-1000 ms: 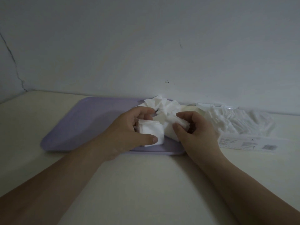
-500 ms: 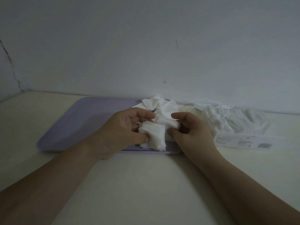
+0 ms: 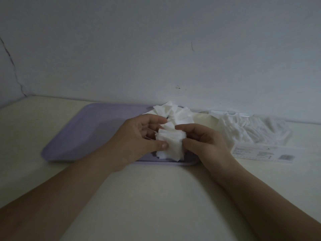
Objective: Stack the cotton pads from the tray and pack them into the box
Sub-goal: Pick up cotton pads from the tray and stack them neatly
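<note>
Stack now between both hands, seemingly thicker.

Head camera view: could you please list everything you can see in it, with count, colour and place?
Tray: one, lilac, on the table against the wall, left of centre.
Loose cotton pads: a heap, count unclear, white, on the tray's far right part.
Stack of cotton pads: one small bundle, white, held over the tray's near right corner.
Box: one, clear plastic with a white printed label, on the table to the right of the tray, already holding white pads.
Table: one, cream, filling the foreground.
Wall: pale grey-white, behind the table, cracked at left.
Left hand: bare, gripping the stack's left side.
Right hand: bare, gripping the stack's right side.
</note>
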Tool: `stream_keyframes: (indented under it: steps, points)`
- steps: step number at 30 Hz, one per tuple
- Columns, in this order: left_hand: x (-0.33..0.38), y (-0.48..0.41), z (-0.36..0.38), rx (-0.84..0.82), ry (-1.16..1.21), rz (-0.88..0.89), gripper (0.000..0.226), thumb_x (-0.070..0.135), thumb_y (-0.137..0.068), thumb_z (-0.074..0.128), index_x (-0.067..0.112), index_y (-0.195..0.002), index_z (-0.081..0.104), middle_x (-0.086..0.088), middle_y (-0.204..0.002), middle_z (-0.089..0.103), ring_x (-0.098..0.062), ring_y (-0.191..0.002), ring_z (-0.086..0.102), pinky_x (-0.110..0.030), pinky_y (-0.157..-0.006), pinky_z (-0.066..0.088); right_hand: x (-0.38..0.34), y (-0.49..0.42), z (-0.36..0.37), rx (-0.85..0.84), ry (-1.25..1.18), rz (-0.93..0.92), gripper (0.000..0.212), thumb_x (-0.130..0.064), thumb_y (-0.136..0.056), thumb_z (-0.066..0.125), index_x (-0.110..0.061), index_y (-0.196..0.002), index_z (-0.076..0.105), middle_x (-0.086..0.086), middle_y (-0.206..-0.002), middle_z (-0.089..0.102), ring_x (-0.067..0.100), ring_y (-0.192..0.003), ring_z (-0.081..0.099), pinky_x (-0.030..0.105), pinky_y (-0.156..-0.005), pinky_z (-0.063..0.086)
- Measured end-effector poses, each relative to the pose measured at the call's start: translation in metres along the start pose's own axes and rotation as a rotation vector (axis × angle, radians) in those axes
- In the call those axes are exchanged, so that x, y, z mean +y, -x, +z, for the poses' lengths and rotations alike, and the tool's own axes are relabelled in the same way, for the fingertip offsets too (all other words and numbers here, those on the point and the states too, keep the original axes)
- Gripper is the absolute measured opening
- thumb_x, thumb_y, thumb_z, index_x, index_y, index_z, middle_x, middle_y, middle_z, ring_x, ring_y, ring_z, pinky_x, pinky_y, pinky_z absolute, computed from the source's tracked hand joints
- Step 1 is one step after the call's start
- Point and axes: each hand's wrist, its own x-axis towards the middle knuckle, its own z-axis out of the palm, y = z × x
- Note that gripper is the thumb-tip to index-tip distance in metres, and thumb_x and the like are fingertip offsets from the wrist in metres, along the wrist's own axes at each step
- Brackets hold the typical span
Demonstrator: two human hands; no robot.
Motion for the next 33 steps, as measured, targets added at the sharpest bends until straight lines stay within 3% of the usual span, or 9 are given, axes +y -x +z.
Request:
stream_keyframes:
  steps: [5,10,14,17,20,23,25,29,33]
  points:
    - [0.0,0.0,0.001,0.051,-0.092,0.026,0.061,-0.008,-0.069,0.088,0.026,-0.117,0.072,0.0,-0.103,0.07,-0.019,-0.084,0.067,-0.04,-0.085,0.062,-0.005,0.005,0.001,-0.098,0.295,-0.078,0.072,-0.026,-0.064,0.098,-0.026,-0.128,0.066,-0.009,-0.114,0.076,0.005,-0.105,0.071,0.021,-0.092,0.055]
    - [-0.003,-0.002,0.0,0.018,-0.296,-0.022,0.074,0.02,-0.061,0.099,0.036,-0.126,0.068,0.014,-0.1,0.063,-0.003,-0.074,0.058,-0.029,-0.079,0.057,-0.001,0.007,0.007,-0.017,0.479,-0.261,0.059,0.002,-0.08,0.076,-0.027,-0.13,0.064,-0.02,-0.113,0.068,-0.002,-0.105,0.065,0.006,-0.088,0.045]
    - [-0.006,-0.004,0.003,0.044,-0.403,0.03,0.041,0.021,-0.064,0.098,0.029,-0.09,0.068,0.029,-0.068,0.054,0.001,-0.058,0.043,-0.015,-0.059,0.038,-0.002,0.007,0.007,-0.007,0.429,-0.246,0.064,0.011,-0.078,0.064,-0.023,-0.133,0.062,-0.014,-0.123,0.067,-0.005,-0.113,0.061,0.003,-0.091,0.042]
    - [-0.01,-0.005,0.001,0.046,-0.412,0.047,0.038,0.022,-0.064,0.097,0.03,-0.088,0.069,0.021,-0.071,0.052,0.001,-0.057,0.041,-0.015,-0.057,0.035,-0.002,0.007,0.008,-0.028,0.426,-0.211,0.071,0.009,-0.078,0.063,-0.027,-0.139,0.057,-0.014,-0.133,0.059,-0.006,-0.121,0.054,0.001,-0.094,0.038]
    - [-0.01,-0.005,0.002,-0.02,-0.385,0.05,0.04,0.021,-0.068,0.096,0.024,-0.1,0.072,0.009,-0.072,0.051,-0.004,-0.059,0.041,-0.02,-0.058,0.036,-0.001,0.008,0.009,-0.044,0.507,-0.298,0.075,-0.004,-0.075,0.062,-0.036,-0.141,0.051,-0.015,-0.137,0.053,-0.006,-0.129,0.047,0.006,-0.104,0.034]
    - [-0.011,-0.005,0.003,-0.093,-0.368,0.056,0.043,0.015,-0.074,0.091,0.025,-0.11,0.069,0.01,-0.065,0.056,-0.005,-0.057,0.047,-0.02,-0.057,0.041,0.003,0.008,0.012,-0.134,0.693,-0.334,0.078,-0.024,-0.072,0.05,-0.038,-0.149,0.043,-0.01,-0.143,0.046,0.013,-0.136,0.045,0.04,-0.117,0.036]
    - [-0.01,-0.005,0.004,-0.137,-0.366,0.076,0.039,0.011,-0.079,0.086,0.027,-0.111,0.07,0.009,-0.065,0.057,-0.005,-0.057,0.048,-0.02,-0.056,0.042,0.002,0.008,0.013,-0.173,0.827,-0.31,0.08,-0.028,-0.075,0.044,-0.037,-0.154,0.037,-0.007,-0.148,0.042,0.015,-0.137,0.04,0.052,-0.118,0.031]
    - [-0.015,-0.008,0.005,-0.129,-0.36,0.087,0.033,0.015,-0.086,0.077,0.03,-0.114,0.069,0.008,-0.069,0.059,-0.008,-0.059,0.048,-0.026,-0.058,0.044,0.0,0.007,0.011,-0.221,0.975,-0.291,0.079,-0.03,-0.082,0.04,-0.038,-0.159,0.024,-0.006,-0.155,0.034,0.015,-0.142,0.032,0.05,-0.119,0.024]
    - [-0.022,-0.007,0.011,-0.093,-0.592,0.146,0.025,0.024,-0.088,0.07,0.036,-0.109,0.064,0.016,-0.066,0.063,-0.003,-0.054,0.053,-0.023,-0.057,0.042,0.003,0.007,0.014,-0.231,1.014,-0.317,0.083,-0.038,-0.078,0.03,-0.034,-0.16,0.022,-0.007,-0.155,0.033,0.016,-0.145,0.028,0.052,-0.121,0.021]
